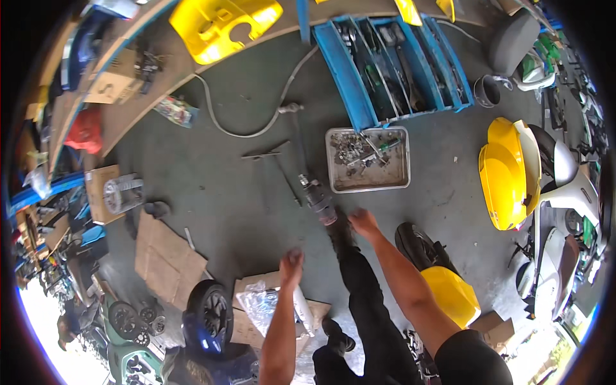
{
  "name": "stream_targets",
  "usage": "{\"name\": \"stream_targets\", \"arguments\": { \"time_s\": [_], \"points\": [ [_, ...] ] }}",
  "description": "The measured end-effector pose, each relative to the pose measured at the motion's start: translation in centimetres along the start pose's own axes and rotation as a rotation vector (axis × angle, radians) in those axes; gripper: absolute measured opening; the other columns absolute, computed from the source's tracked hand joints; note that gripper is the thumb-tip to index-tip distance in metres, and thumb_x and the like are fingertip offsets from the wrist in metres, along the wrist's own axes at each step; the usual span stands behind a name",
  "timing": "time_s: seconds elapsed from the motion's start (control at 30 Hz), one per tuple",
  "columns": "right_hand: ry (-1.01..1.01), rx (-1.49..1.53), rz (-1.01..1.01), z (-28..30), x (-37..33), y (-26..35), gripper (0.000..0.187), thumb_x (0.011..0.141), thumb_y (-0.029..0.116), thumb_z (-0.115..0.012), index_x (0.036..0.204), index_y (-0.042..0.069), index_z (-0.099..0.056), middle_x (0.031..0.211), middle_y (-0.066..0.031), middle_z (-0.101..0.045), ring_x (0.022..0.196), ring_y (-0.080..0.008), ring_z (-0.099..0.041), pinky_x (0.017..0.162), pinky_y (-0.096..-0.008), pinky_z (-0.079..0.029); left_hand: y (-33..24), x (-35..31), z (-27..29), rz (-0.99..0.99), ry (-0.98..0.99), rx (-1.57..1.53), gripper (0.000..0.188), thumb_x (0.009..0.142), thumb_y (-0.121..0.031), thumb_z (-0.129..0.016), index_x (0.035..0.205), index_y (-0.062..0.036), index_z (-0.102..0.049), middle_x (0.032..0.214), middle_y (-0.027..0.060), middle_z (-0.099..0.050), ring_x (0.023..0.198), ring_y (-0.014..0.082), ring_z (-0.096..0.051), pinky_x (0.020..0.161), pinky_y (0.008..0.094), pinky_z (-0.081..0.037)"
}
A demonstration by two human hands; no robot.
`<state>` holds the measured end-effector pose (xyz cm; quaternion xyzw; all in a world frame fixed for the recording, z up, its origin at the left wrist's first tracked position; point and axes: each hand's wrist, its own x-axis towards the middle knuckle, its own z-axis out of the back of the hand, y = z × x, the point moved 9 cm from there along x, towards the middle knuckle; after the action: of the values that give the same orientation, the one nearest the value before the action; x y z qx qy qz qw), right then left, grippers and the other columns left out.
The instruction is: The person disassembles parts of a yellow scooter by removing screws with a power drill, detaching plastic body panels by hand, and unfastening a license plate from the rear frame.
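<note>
My left hand (292, 268) hangs above the floor with its fingers curled in; whether anything is in them I cannot make out. Further right, my right hand (364, 222) is closed beside my dark shoe, its contents hidden too. A metal cylindrical part (316, 199) lies just beyond that shoe, closest to my right hand and apart from it. Past it are a hammer-like tool (291, 108) and a T-handle wrench (285, 176). To their right sits a metal tray (332, 176) of small hardware, with a green-handled screwdriver (388, 145) in it.
A blue toolbox (346, 77) stands open behind the tray. A hose (247, 135) curves across the floor. Yellow fairings (504, 173) and a scooter front with a wheel (417, 244) are at right. Cardboard (168, 256) and another wheel (210, 314) lie at left.
</note>
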<state>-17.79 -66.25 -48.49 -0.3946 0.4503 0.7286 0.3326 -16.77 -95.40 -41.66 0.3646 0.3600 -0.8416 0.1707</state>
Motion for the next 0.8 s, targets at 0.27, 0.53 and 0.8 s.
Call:
{"name": "stream_targets", "arguments": {
  "time_s": [0.27,0.53,0.8],
  "points": [
    [-0.238,-0.171,0.043,9.4,19.2,0.5,0.031,0.085,0.033,-0.049,0.097,0.011,-0.067,0.099,-0.0223,-0.064,0.099,-0.0409,-0.059,0.085,-0.0465,-0.048,-13.9,19.0,-6.8,0.024,-0.365,-0.091,0.038,0.085,-0.032,-0.062,0.105,-0.0010,-0.055,0.097,0.0187,-0.065,0.087,0.0368,-0.063,0.074,0.0442,-0.047],
    [-0.222,-0.234,-0.070,10.5,22.8,-7.2,0.030,0.084,0.032,-0.053,0.104,0.011,-0.062,0.101,-0.0216,-0.064,0.097,-0.0398,-0.060,0.085,-0.0456,-0.049,-13.3,19.2,-6.9,0.070,-0.577,0.064,0.036,0.091,-0.034,-0.053,0.081,0.0007,-0.054,0.074,0.0216,-0.062,0.070,0.0430,-0.059,0.063,0.0503,-0.041],
    [-0.094,-0.225,-0.009,8.3,20.6,-6.6,0.025,0.081,0.027,-0.056,0.099,0.011,-0.064,0.101,-0.0212,-0.064,0.098,-0.0392,-0.060,0.085,-0.0464,-0.048,-14.0,19.2,-6.9,0.024,-0.570,-0.005,0.042,0.094,-0.036,-0.046,0.079,0.0019,-0.055,0.071,0.0229,-0.060,0.067,0.0435,-0.057,0.059,0.0496,-0.040]
  ]
}}
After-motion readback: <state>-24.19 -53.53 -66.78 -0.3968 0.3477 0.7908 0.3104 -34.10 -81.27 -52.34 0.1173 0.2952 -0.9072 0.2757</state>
